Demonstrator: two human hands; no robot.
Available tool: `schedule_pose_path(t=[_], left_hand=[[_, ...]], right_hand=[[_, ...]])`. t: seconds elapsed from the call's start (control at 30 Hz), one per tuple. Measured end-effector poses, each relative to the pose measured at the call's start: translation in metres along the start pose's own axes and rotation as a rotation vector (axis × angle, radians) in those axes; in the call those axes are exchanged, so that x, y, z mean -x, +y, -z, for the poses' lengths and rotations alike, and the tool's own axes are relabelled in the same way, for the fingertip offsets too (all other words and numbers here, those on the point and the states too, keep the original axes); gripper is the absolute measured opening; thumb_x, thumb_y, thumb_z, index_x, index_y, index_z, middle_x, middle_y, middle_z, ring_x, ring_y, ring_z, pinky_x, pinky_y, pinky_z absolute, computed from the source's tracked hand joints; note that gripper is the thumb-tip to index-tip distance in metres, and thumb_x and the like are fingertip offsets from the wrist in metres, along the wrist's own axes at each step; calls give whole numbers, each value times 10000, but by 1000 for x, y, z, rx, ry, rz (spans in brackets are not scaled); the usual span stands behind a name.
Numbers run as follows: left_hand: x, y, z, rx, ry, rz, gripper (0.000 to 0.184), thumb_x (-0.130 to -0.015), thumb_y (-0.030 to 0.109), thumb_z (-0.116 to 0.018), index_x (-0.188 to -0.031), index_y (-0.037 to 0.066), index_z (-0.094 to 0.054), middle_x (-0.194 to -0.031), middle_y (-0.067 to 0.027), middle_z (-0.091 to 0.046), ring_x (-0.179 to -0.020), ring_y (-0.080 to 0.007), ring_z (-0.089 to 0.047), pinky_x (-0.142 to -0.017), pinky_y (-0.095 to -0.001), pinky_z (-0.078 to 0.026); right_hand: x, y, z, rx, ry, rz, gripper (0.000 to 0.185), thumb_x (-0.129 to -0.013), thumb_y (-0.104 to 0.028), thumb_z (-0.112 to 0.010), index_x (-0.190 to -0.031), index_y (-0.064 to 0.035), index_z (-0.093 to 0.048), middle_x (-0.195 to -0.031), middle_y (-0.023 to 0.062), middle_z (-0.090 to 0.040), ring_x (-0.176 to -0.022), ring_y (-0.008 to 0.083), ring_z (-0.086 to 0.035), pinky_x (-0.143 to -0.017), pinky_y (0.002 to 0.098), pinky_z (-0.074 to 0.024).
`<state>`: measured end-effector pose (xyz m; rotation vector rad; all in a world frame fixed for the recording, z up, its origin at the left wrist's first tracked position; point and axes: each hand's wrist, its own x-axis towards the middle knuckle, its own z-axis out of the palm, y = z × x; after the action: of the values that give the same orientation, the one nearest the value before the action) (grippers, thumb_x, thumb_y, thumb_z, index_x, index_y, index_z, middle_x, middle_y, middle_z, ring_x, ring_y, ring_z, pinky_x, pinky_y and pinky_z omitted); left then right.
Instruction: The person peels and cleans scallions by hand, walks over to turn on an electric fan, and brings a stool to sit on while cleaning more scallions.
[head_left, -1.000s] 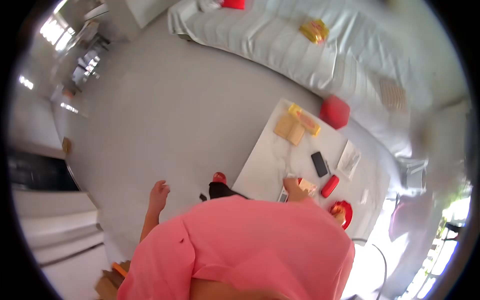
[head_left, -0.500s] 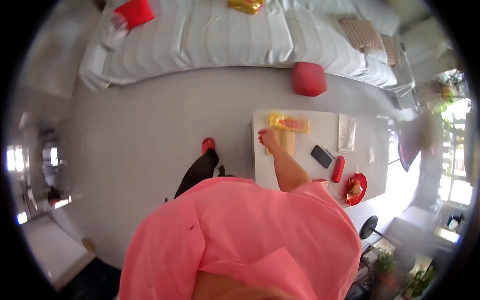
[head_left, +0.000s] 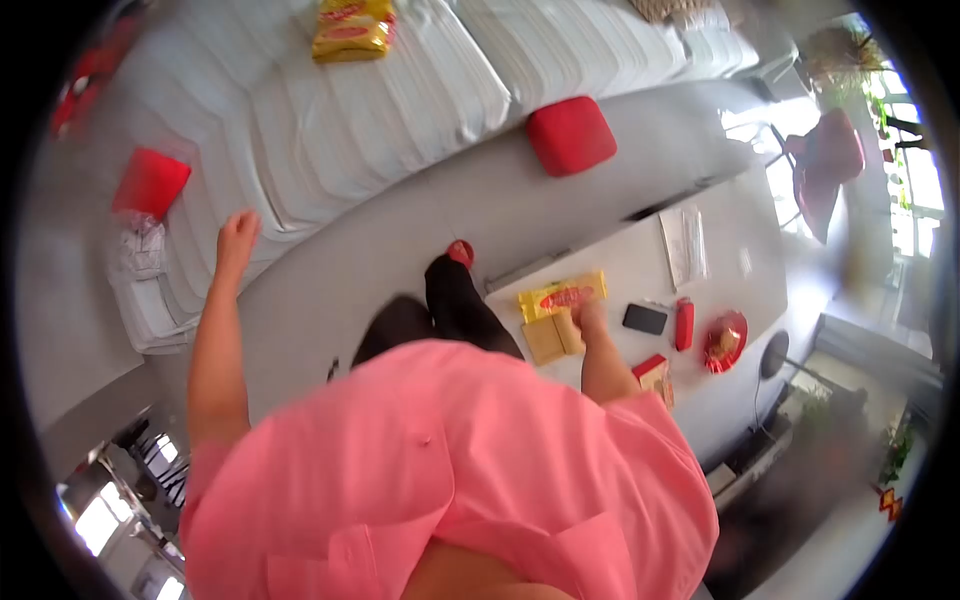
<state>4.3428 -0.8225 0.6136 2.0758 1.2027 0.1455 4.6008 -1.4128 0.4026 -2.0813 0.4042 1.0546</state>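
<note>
My right hand (head_left: 589, 317) is over the white table (head_left: 640, 270), at the right end of a yellow packet with red lettering (head_left: 562, 295). A flat tan piece (head_left: 552, 338), perhaps an envelope or folded paper, lies beside it. The right fingers are small and blurred, so I cannot tell whether they grip or only touch either thing. Out to the left, my left hand (head_left: 239, 236) is raised in front of the pale sofa (head_left: 340, 150). Its fingers look curled in, with nothing visible in them.
Also on the table are a dark phone (head_left: 645, 318), a red case (head_left: 684, 325), a red dish (head_left: 725, 342), a red-edged box (head_left: 654, 374) and a clear-wrapped sheet (head_left: 684, 248). A red stool (head_left: 571, 136) stands by the sofa, which holds a yellow bag (head_left: 354, 30) and red cushion (head_left: 152, 183).
The view has turned and moved toward the table. My left hand has come into view at left. My right hand has shifted from the packet's left end to its right end.
</note>
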Motion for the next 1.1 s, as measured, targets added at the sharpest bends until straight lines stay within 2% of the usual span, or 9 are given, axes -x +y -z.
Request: schedule_pose_path(t=[0.07,0.13,0.37,0.53,0.63,0.73,0.83,0.9,1.1], left_hand=[[-39,24,-31,-24,-224,-18,286,-848,249,-520,-1042,41,-549,-876,-44,-601,-719,-104,-550,-600,-249,-439],[-93,67,-67,61,-426,25,304,-840,251,-528,-1065,48,-535,-916,-49,-594,-771,-116,-564,-627,-251,-447],[-210,180,-242,138,-785,76,298,-788,254,-559,-997,41,-562,-848,-41,-602,-754,-113,-563,-622,-248,-448],[-260,224,-396,-115,-841,-41,255,-790,239,-567,-951,43,-588,-769,-20,-600,-705,-100,-547,-591,-225,-436],[-278,237,-482,191,-948,294,266,-821,247,-544,-1005,57,-572,-857,-28,-599,-780,-117,-549,-662,-248,-438],[-274,284,-516,333,-915,587,331,-867,252,-486,-1140,66,-484,-1103,-53,-528,-995,-172,-501,-852,-353,-383],[-287,257,-587,476,-787,842,328,-873,223,-459,-1155,56,-463,-1128,-74,-517,-1010,-202,-504,-879,-388,-378],[-301,197,-654,602,-662,1083,370,-879,175,-374,-1225,45,-401,-1188,-108,-483,-1057,-257,-493,-945,-432,-344],[-286,176,-778,537,-205,1254,431,-867,193,-318,-1259,18,-367,-1171,-108,-494,-1062,-273,-493,-948,-442,-349]], right_hand=[[9,-25,21,538,-14,90,213,-798,-135,-483,-957,-19,-563,-684,65,-567,-555,151,-544,-484,262,-442],[5,-104,30,-475,101,-16,239,-784,-103,-427,-963,-19,-562,-730,50,-575,-617,152,-560,-550,267,-463],[-77,-195,77,-512,289,103,274,-781,-79,-385,-991,-21,-551,-805,75,-582,-686,155,-564,-580,270,-471],[-149,-193,66,-805,345,-197,257,-830,-156,-457,-1036,-22,-533,-818,79,-593,-668,142,-566,-521,267,-462],[-206,-200,54,-719,366,-281,265,-839,-187,-473,-1037,-22,-532,-836,84,-602,-669,136,-569,-527,266,-462],[-282,-183,53,-471,399,-257,279,-839,-211,-473,-1030,-15,-530,-876,106,-611,-694,149,-577,-573,283,-467],[-367,-188,60,-218,494,-134,327,-839,-260,-459,-1030,-1,-521,-951,163,-608,-830,244,-593,-730,345,-456],[-408,-224,80,-204,593,-139,313,-828,-265,-454,-998,-18,-542,-819,174,-615,-799,308,-598,-731,379,-453],[-568,-205,98,-150,704,45,354,-860,-296,-399,-1060,-31,-519,-931,217,-601,-913,382,-551,-807,439,-417]])
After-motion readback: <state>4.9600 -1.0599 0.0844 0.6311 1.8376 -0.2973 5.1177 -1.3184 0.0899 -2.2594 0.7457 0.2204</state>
